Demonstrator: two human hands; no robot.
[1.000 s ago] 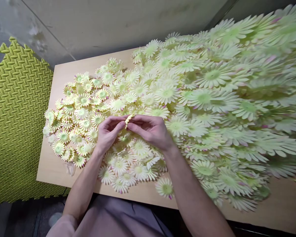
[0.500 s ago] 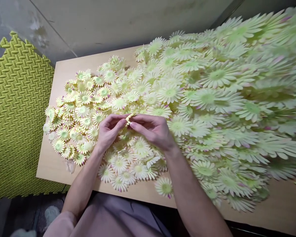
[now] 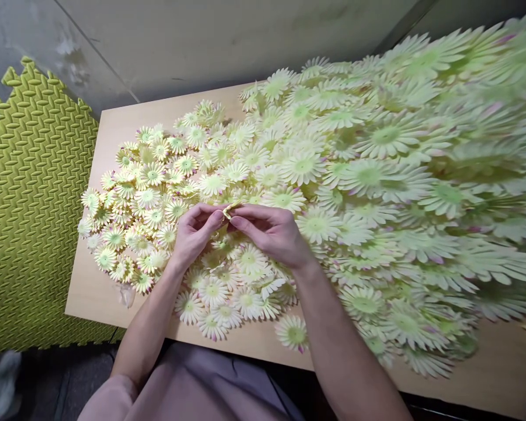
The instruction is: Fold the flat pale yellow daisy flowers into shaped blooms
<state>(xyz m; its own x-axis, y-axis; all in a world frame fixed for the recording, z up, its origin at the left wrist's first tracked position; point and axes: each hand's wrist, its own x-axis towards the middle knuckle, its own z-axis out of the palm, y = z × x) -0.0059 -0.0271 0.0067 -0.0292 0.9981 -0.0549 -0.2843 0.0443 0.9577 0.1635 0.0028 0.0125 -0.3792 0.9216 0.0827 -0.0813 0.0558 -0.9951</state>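
Between my fingertips, just over the heap, is a small pale yellow artificial flower (image 3: 230, 209), seen edge-on and partly covered by the fingers. My left hand (image 3: 198, 229) pinches its left side between thumb and index finger. From the right, my right hand (image 3: 275, 233) pinches it the same way, the two thumbs almost meeting. Under and around both hands lie many cream flower heads (image 3: 213, 290) with green centres and some pink petal tips. Smaller, yellower flower heads (image 3: 153, 217) cluster to the left of my left hand.
A large heap of bigger flower heads (image 3: 386, 134) covers the right of the wooden table (image 3: 92, 298). A scrap of clear plastic (image 3: 125, 295) lies near the front left. Yellow foam mat (image 3: 35, 204) stands along the left side. A grey wall (image 3: 245, 41) rises behind.
Both hands keep their pinch on the flower, which has turned or bent slightly between the fingertips. The pale shape on the floor at lower left has shifted. The heaps look unchanged.
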